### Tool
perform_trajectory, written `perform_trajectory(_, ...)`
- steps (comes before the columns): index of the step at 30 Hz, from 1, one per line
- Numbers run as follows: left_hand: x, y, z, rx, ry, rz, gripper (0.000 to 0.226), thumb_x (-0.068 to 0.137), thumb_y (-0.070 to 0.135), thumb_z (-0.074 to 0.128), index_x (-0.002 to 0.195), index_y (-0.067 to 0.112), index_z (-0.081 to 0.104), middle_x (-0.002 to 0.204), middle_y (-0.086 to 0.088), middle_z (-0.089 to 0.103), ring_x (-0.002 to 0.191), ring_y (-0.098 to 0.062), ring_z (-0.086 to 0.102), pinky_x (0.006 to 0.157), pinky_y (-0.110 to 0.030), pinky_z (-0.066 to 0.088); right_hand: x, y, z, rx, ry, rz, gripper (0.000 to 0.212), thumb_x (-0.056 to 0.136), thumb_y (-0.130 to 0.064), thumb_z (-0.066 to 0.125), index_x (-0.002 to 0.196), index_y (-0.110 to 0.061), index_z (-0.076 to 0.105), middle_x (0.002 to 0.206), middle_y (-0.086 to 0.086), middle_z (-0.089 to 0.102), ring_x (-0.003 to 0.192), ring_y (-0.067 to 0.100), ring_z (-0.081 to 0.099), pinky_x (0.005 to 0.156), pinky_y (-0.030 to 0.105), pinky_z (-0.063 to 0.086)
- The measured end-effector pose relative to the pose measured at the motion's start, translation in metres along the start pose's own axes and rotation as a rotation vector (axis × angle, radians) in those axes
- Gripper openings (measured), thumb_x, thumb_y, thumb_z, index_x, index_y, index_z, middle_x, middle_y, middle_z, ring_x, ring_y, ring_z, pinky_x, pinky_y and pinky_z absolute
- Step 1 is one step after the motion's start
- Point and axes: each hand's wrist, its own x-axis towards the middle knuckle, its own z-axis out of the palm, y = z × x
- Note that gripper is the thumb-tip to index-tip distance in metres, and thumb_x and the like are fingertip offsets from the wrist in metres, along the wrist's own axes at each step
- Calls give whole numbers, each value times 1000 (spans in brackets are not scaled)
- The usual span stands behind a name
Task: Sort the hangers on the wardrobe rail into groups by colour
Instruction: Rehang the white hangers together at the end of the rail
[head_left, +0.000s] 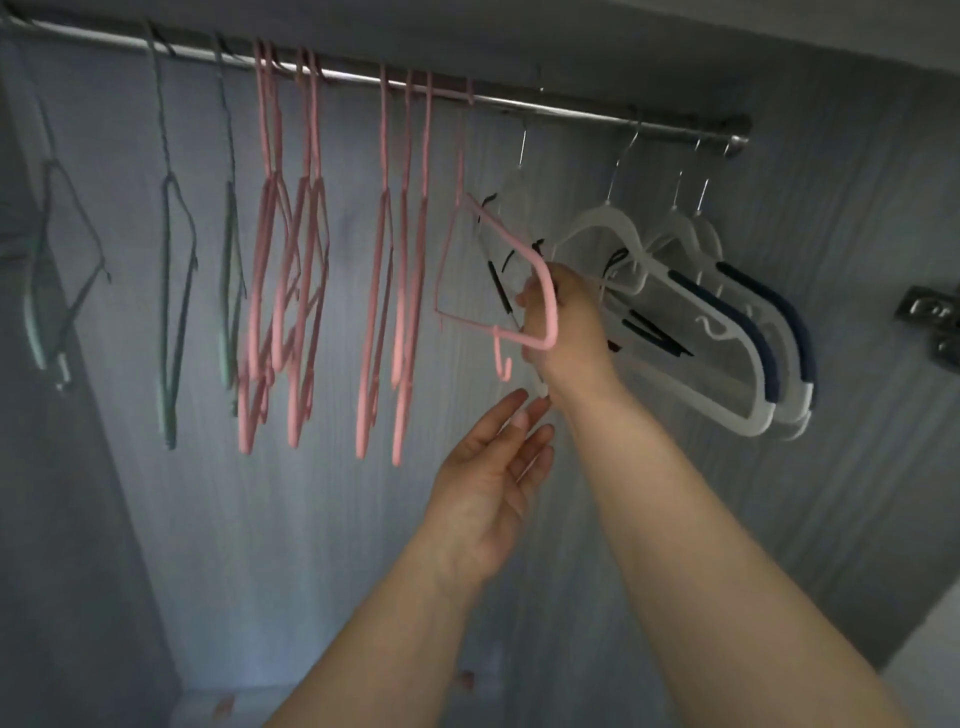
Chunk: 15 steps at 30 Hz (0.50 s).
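Observation:
A metal rail (571, 111) runs across the top of the wardrobe. Grey-green hangers (174, 312) hang at its left end, and several pink hangers (311, 260) hang in the middle. White hangers with dark blue pads (727, 332) hang on the right. One pink hanger (498, 221) is hooked on the rail just right of the pink group and is turned sideways. My right hand (571, 332) grips its lower corner. A white hanger (517, 182) hangs right behind it, partly hidden by the hand. My left hand (488, 467) hovers below with fingers straight, holding nothing.
The wardrobe's grey back wall (675, 467) is close behind the hangers, and a side wall (62, 519) closes the left. A metal hinge (930, 322) sticks out at the right edge. Small pink bits (223, 706) lie on the wardrobe floor.

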Motion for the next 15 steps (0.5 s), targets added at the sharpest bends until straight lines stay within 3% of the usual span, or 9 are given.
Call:
perform_trajectory(4,-1,-5,-15,53,40,-39,32,88,13,51,120,13,55,100,4,69,89,-10,63,76,-17,53,4,6,-2,44,94,-13,28,95,-4,34,69,-9,45,61,-1,40,53,9,35,46,14,27)
perform_trajectory(7,-1,-7,-21,62,47,-59,32,88,12,50,119,13,56,101,4,69,88,-11,63,76,-19,53,25,-4,-5,32,91,38,27,95,-10,34,94,7,55,78,10,49,60,15,40,60,23,35)
perform_trajectory(9,-1,-8,-24,67,46,-64,31,87,12,51,117,14,57,102,4,70,88,-11,63,76,-19,53,35,-10,-6,12,59,97,34,95,-10,34,112,15,51,87,11,50,60,15,40,60,27,36)
perform_trajectory(15,-4,-5,-36,88,67,-35,27,87,11,51,113,15,60,106,2,68,93,-12,63,79,-22,49,29,2,-6,0,33,178,36,95,-9,34,117,16,48,86,11,48,54,13,36,58,28,34)
